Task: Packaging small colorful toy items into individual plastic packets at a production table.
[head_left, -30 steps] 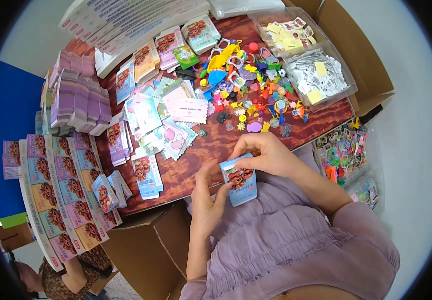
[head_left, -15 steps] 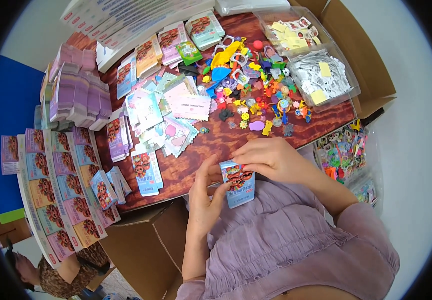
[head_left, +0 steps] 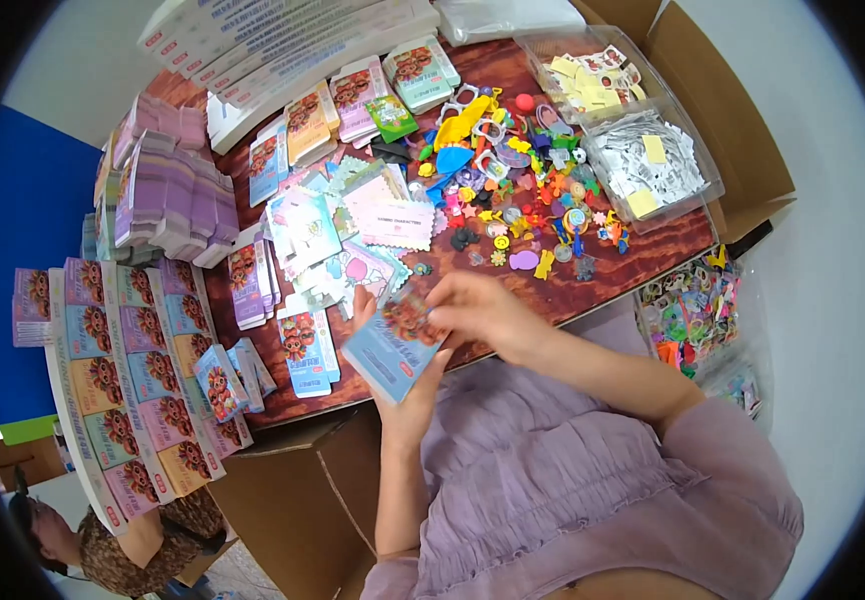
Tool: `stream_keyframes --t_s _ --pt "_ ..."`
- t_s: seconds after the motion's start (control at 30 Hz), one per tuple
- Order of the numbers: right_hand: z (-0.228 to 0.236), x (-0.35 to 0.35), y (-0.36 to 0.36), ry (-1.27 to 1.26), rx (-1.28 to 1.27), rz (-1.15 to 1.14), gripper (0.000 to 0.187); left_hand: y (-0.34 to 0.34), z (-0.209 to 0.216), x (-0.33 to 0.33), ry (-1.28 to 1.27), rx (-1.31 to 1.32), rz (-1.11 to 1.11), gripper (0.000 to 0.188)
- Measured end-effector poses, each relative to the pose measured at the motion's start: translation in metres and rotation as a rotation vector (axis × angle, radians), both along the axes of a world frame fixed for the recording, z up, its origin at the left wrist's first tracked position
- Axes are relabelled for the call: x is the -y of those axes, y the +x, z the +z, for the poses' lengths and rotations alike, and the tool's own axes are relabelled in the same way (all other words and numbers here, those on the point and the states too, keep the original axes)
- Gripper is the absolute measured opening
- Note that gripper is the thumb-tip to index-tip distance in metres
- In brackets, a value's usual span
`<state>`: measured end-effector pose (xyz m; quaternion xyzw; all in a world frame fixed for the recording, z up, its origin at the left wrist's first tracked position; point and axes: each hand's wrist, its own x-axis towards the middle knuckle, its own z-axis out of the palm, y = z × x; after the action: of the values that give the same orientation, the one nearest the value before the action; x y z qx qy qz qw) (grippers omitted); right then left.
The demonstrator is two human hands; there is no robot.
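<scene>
A small light-blue cardboard box [head_left: 382,362] with a cartoon picture is held tilted over the table's near edge. My left hand [head_left: 414,400] is closed around it from below, its thumb along the right side. At the box's upper right corner, the bent fingers of my right hand [head_left: 487,312] pinch its edge; the fingertips are slightly blurred. Just left of the box lie flat blue boxes [head_left: 303,355] of the same kind. Beyond it is a heap of scalloped-edge cards [head_left: 317,235], with small colourful plastic toys [head_left: 512,160] to its right.
Stacked purple boxes [head_left: 174,200] and white display trays of boxes [head_left: 137,370] line the left. Clear bins of paper slips [head_left: 647,155] stand at the far right. A bag of trinkets [head_left: 687,310] is beside the table. An open carton [head_left: 297,490] sits below. Another person [head_left: 112,550] is at lower left.
Both hands have moved the blue box forward and left, away from my body. The box has turned to a slant and its front now faces up more. My view has shifted slightly.
</scene>
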<state>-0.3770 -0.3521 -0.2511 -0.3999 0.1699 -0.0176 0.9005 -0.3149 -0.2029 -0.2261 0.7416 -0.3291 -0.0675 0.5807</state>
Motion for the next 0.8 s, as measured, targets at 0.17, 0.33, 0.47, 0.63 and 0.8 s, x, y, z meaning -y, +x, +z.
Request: stream_keyframes --t_s 0.17,0.33,0.47,0.63,0.8 --pt "0.007 0.012 0.039 -1.647 0.107 -0.065 0.037 0.006 -0.005 -0.023 -0.237 -0.395 0.136 0.087" --pt "0.003 0.031 0.078 -2.017 -0.017 -0.128 0.046 0.015 -0.007 -0.032 0.310 0.007 0.187 0.083" --pt "-0.005 0.039 0.075 -2.063 0.088 -0.106 0.029 0.014 0.013 -0.038 0.513 0.156 0.178 0.084" --pt "0.015 0.064 0.065 -1.898 0.395 -0.619 0.006 0.016 0.016 -0.039 0.583 0.217 0.164 0.083" --pt "0.043 0.066 0.025 -1.079 0.059 -0.109 0.013 0.014 0.012 -0.030 0.654 0.182 0.143 0.079"
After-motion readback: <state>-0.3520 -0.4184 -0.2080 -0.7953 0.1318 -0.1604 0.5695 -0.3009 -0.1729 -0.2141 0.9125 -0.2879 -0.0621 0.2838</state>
